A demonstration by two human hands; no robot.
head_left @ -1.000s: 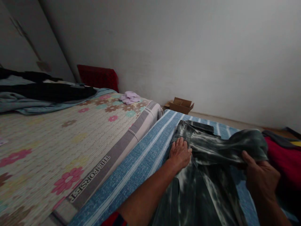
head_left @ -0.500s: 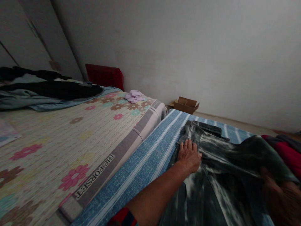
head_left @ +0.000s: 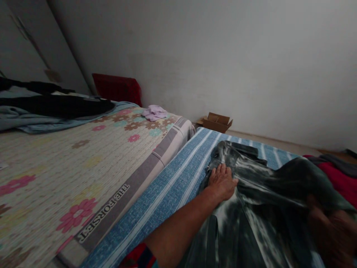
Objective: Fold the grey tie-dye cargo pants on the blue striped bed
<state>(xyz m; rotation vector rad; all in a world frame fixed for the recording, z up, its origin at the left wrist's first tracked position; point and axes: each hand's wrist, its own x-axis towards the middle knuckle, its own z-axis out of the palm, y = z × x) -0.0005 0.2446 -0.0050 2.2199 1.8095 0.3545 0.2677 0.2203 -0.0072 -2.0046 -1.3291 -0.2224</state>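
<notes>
A dark green-black denim garment [head_left: 231, 219] with pale mottled streaks lies spread over a blue striped bed cover [head_left: 173, 186]. My left hand [head_left: 222, 182] rests flat on its upper part, near a stitched seam, fingers stretched out and palm down. One long section of the cloth reaches toward the right and rises in a raised fold. At the end of that section is my right hand [head_left: 331, 230], dark and smeared by motion, with the edge of the cloth in its grasp. Its fingertips are hard to make out.
To the left stands another bed with a flowered cover [head_left: 111, 156], bearing a lilac cloth [head_left: 154, 112] and dark clothes [head_left: 61, 106]. An open cardboard box [head_left: 216, 122] sits by the wall. Red and grey clothes [head_left: 338, 178] lie at the right. A red padded object [head_left: 117, 88] stands behind.
The view has turned slightly to the right, so the surroundings sit a little further left. My left hand stays on the garment; my right hand remains at the end of the section, still blurred.
</notes>
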